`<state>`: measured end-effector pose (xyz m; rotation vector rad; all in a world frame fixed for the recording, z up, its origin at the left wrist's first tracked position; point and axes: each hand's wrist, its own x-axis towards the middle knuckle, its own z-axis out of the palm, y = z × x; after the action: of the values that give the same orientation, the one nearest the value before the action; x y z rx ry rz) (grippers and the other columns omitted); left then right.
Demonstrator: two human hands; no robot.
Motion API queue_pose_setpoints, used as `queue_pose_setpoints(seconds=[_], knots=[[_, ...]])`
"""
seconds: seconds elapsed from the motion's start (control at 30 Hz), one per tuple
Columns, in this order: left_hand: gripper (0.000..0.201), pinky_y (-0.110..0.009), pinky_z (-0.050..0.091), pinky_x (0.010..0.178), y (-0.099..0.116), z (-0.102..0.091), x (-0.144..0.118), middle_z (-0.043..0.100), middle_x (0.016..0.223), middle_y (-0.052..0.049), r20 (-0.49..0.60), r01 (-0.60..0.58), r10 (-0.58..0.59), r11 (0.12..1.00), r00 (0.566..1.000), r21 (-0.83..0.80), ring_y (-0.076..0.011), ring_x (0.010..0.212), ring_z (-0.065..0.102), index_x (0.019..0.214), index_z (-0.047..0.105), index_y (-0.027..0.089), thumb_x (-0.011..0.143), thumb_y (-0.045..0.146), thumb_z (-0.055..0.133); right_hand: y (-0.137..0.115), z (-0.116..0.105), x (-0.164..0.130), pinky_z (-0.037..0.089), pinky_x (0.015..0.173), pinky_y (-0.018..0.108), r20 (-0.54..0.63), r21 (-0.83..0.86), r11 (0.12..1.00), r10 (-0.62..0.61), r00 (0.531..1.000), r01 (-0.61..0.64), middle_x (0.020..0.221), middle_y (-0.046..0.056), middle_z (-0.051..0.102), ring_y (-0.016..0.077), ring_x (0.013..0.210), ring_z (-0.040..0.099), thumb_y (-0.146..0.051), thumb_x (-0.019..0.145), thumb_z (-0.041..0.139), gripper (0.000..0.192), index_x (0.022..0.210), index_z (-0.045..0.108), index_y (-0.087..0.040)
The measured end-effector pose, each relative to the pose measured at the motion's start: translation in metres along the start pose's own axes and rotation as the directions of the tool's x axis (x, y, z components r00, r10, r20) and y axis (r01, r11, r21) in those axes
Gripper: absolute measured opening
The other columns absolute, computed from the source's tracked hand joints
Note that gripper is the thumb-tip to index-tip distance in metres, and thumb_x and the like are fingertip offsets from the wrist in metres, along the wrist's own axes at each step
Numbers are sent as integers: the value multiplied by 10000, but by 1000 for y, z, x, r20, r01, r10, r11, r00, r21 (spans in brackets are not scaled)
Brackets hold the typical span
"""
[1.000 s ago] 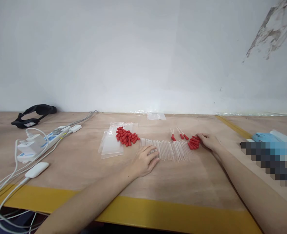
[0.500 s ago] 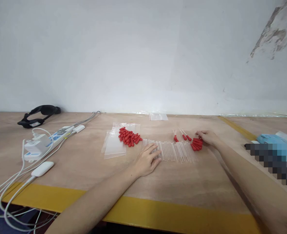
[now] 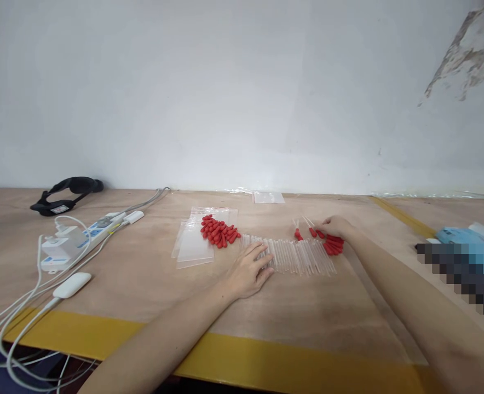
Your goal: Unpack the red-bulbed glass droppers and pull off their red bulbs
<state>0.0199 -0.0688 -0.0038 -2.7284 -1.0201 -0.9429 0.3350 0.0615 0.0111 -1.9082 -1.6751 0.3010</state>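
Head view, left hand: left hand (image 3: 250,269) lies palm down with fingers spread, fingertips resting on the near left end of the row of clear glass tubes (image 3: 295,256).
Head view, right hand: right hand (image 3: 337,226) is curled, fingers drawn together over the far edge of the small pile of red rubber bulbs (image 3: 334,244); whether it pinches one cannot be made out.
Tubes: laid side by side across the middle of the counter (image 3: 316,306), between the two hands.
Assembled pieces: a few thin droppers with red bulbs (image 3: 297,233) lie just behind the row, beside the right hand.
Second pile: larger heap of red rubber bulbs (image 3: 219,231) sits on the stack of clear plastic bags (image 3: 192,246), left of the tubes.
Hidden or unclear: a pixelated block covers the blue item (image 3: 464,236) at the right edge; both forearms are cut off by the lower border.
Left side: white power strip with cables (image 3: 75,241), black headband (image 3: 65,194) near the wall.
Surface: light brown wood, yellow strip along the near edge.
Room: plain white wall (image 3: 225,93), a peeled patch at the upper right.
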Motion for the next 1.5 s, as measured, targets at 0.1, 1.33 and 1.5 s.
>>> queue_pose_setpoints(seconds=[0.1, 1.33, 1.5], knots=[[329, -441, 383, 960, 0, 0, 0, 504, 1185, -127, 6, -3, 3, 1000, 1000, -3, -253, 1191, 378, 1120, 545, 157, 837, 307, 468, -15, 2, 0, 377, 480, 269, 106, -119, 990, 91, 990, -79, 410, 18, 504, 160, 483, 526, -369, 514, 668, 237, 431, 559, -175], [205, -289, 391, 689, 4, -4, 2, 485, 621, -13, -34, -268, 293, 910, 955, 318, -126, 625, 432, 757, 574, 136, 870, 181, 410, -79, 36, -164, 324, 713, 283, -156, -248, 404, -914, 375, 881, 610, 4, 546, 111, 651, 446, -192, 840, 471, 137, 803, 599, -158], [203, -287, 391, 685, 3, -5, 0, 495, 631, -19, -31, -244, 258, 941, 966, 234, -126, 624, 433, 787, 585, 137, 873, 185, 408, -72, 36, -160, 350, 726, 288, -143, -277, 343, -938, 314, 898, 625, 13, 547, 121, 667, 450, -135, 831, 451, 160, 870, 606, -150]])
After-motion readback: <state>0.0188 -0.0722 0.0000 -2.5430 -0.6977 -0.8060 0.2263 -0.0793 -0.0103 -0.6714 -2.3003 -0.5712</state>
